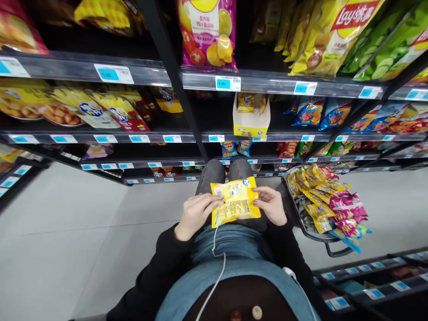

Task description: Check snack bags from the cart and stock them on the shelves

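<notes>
A yellow snack bag (237, 203) lies flat above my lap, its printed back side facing up. My left hand (199, 213) grips its left edge, thumb and fingers closed over the wrapper. On the other side, my right hand (272, 205) pinches the right edge between thumb and fingers. Directly ahead on a shelf stands a white and yellow display box (251, 118) with a few small yellow packs inside. To my right is a black-rimmed basket (306, 229) heaped with yellow, pink and blue snack bags.
Black shelves (133, 141) of chips and snacks with price tags run across the front. A purple chip bag (209, 38) stands on the upper shelf. Grey floor (83, 223) spreads to the left. Another low shelf (377, 283) is at lower right. A white cable (219, 267) hangs over my front.
</notes>
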Demonstrator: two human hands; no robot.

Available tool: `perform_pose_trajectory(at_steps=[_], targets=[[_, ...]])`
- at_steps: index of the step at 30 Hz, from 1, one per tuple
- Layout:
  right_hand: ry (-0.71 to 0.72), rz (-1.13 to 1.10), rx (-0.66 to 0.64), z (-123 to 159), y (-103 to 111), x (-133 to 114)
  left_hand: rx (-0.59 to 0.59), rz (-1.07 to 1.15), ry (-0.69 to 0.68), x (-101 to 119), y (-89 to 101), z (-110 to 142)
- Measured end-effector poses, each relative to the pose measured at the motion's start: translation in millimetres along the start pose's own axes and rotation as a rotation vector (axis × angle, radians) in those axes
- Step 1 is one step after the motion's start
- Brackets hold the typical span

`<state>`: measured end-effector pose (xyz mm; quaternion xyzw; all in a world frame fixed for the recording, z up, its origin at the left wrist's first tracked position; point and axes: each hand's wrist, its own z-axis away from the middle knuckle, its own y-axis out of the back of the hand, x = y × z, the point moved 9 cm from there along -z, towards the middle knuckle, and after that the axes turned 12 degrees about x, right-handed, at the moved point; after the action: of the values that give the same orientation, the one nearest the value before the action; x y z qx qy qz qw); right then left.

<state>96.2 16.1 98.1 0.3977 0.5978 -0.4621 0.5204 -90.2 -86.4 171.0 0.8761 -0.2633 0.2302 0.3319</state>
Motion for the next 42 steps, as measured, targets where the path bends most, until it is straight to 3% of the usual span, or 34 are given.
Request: perform_pose_trajectory(at_steps=[2,5,8,10,12,14,19,22,31,39,42], targets=[[-0.049,-0.051,0.025,5.6,-1.4,23.9,-0.028,-0.024,0.053,-11.0,-1.0,18.8],[-0.068,-0.04,-0.004,14.0,-10.9,43.7,0.043,-0.067,0.146,-25.2,6.5,42.7],[0.028,0.071,-0.089,13.6,-21.6,45.4,0.121,-0.058,0.195,-36.2,13.1,57.3],[0.143,0.157,-0.127,7.3,-26.4,43.8,0.111,-0.038,0.208,-45.7,10.4,62.7],[0.235,0.222,-0.156,-1.3,-31.6,48.0,0.084,-0.028,0.222,-58.6,3.9,67.2],[0.236,0.249,-0.162,-11.6,-35.7,62.9,0.076,-0.02,0.229,-72.7,-4.2,71.6],[-0.002,0.224,-0.074,-33.7,-33.1,122.7,0.045,0.022,0.259,-104.4,-36.6,83.8],[-0.038,0.244,0.002,-41.8,-22.0,142.2,0.019,0.05,0.313,-119.2,-58.5,88.9],[-0.017,0.364,0.123,-44.1,12.7,161.6,-0.037,0.069,0.603,-155.9,-106.1,96.6],[-0.072,0.364,-0.12,-46.8,1.3,150.0,-0.115,0.197,0.698,-152.3,-116.4,102.6],[-0.116,0.321,-0.091,-44.2,-0.1,153.3,-0.095,0.219,0.728,-151.4,-118.4,107.7]])
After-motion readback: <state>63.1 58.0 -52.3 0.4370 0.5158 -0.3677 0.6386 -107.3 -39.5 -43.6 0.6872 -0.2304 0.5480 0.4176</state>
